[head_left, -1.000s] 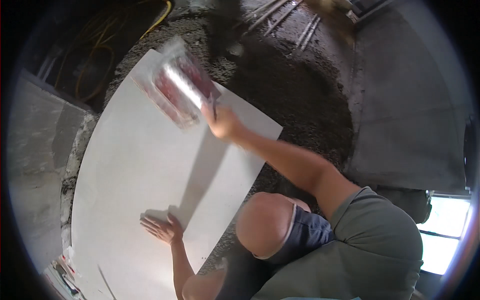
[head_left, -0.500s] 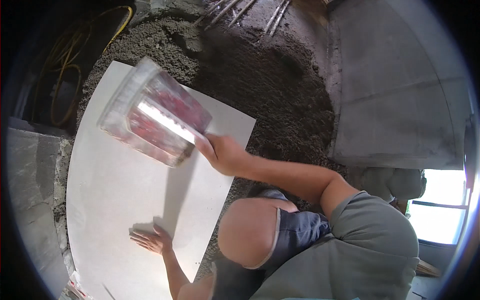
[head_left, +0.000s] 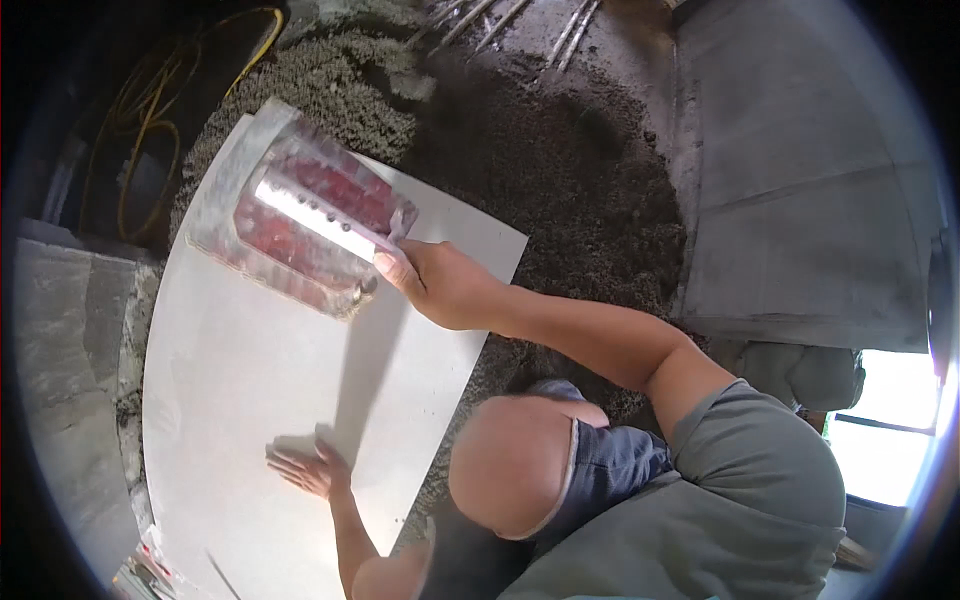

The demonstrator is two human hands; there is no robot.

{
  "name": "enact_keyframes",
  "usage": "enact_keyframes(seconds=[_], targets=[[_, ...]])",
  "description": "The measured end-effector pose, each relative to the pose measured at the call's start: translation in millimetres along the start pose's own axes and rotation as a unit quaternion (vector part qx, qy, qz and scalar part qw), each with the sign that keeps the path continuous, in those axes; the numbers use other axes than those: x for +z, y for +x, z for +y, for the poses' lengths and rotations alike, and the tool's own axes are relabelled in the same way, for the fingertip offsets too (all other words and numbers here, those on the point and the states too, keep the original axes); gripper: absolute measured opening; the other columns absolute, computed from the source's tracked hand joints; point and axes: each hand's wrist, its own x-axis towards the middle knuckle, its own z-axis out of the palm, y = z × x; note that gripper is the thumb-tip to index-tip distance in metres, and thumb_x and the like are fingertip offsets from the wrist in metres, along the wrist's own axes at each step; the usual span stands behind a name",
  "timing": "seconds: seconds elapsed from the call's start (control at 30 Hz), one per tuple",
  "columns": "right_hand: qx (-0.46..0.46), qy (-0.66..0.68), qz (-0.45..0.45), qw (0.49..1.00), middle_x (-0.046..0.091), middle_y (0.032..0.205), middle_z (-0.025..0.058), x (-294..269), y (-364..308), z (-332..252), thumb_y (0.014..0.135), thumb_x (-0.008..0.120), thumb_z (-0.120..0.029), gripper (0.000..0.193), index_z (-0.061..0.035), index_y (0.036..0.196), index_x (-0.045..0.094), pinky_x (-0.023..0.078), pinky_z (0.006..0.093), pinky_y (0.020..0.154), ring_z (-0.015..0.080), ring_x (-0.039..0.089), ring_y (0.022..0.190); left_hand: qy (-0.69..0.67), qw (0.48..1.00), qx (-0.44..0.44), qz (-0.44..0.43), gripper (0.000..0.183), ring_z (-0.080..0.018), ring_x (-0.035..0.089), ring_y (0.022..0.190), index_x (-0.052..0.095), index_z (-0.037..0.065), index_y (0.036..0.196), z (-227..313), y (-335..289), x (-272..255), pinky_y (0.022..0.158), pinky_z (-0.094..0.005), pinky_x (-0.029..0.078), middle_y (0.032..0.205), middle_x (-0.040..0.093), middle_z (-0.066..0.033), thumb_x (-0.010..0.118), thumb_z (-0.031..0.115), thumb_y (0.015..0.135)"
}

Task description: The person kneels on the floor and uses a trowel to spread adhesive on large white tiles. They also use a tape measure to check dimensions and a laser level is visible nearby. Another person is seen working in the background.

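My right hand (head_left: pixel 445 283) grips the handle of a wide paddle-shaped tile beater (head_left: pixel 300 215). It has a greyish, worn rim, a red middle and a shiny metal strip with several rivets. The beater covers the far part of a large pale tile (head_left: pixel 240 380); whether it touches the surface or hovers just above, I cannot tell. Nearer to me, my left hand (head_left: pixel 315 472) lies flat on the tile with its fingers stretched out, holding nothing. A long shadow crosses the tile between the beater and that hand.
Rough grey mortar (head_left: pixel 560 190) spreads beyond and right of the tile. Grey slabs (head_left: pixel 800 170) lie at the right, with laid tile (head_left: pixel 65 350) at the left. A yellow hose (head_left: pixel 150 125) coils at the far left, and thin rods (head_left: pixel 575 35) lie at the top.
The beater in my right hand has moved slightly away and to the left over the tile, and looks less blurred. My left hand stays flat on the tile. The whole view has shifted a little.
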Motion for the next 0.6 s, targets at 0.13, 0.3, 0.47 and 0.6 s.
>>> enact_keyframes(seconds=[0.13, 0.3, 0.47, 0.6], targets=[[0.15, -0.094, -0.048, 0.983, 0.069, 0.09, 0.0271, 55.8, -7.6, 34.5, 0.104, 0.03, -0.06, 0.069, 0.0006, 0.1, 0.065, 0.049, 0.0551, 0.083, 0.0492, 0.065, 0.089, 0.011, 1.0, 0.023, 0.01, 0.092, -0.0479, 0.008, 0.151, 0.015, -0.007, 0.156, 9.1, -0.1, -5.7, 0.123, -0.0552, 0.011, 0.162, 0.01, -0.0334, 0.038, 0.061, 0.099], [0.104, -0.183, -0.202, 0.957, 0.07, 0.099, 0.0263, 83.6, -34.5, 91.4, 0.104, 0.036, -0.055, 0.064, -0.0006, 0.102, 0.069, 0.05, 0.0534, 0.088, 0.0457, 0.066, 0.096, -0.013, 0.998, 0.001, -0.064, 0.097, -0.0458, 0.008, 0.152, 0.012, -0.009, 0.155, 4.8, -16.9, -26.1, 0.124, -0.0535, 0.008, 0.163, 0.011, -0.0301, 0.056, 0.048, 0.092], [0.074, -0.219, -0.182, 0.956, 0.065, 0.073, 0.0269, 98.4, -25.3, 106.1, 0.103, 0.033, -0.061, 0.073, 0.0021, 0.085, 0.065, 0.048, 0.0575, 0.072, 0.0495, 0.061, 0.071, -0.061, 0.987, -0.067, -0.133, 0.111, -0.0413, 0.0, 0.154, 0.009, -0.01, 0.155, 43.3, -48.4, -44.7, 0.125, -0.0515, 0.003, 0.164, 0.005, -0.0302, 0.063, 0.057, 0.086], [-0.021, -0.193, -0.126, 0.973, 0.064, 0.071, 0.0235, 101.5, 4.5, 92.9, 0.102, 0.029, -0.066, 0.079, 0.0008, 0.076, 0.062, 0.049, 0.0541, 0.067, 0.0454, 0.06, 0.064, -0.272, 0.91, 0.249, -0.19, 0.087, -0.0418, 0.018, 0.15, 0.033, -0.008, 0.149, 150.8, -89.4, -50.2, 0.124, -0.0484, 0.015, 0.158, 0.027, -0.0272, 0.063, 0.047, 0.088]])
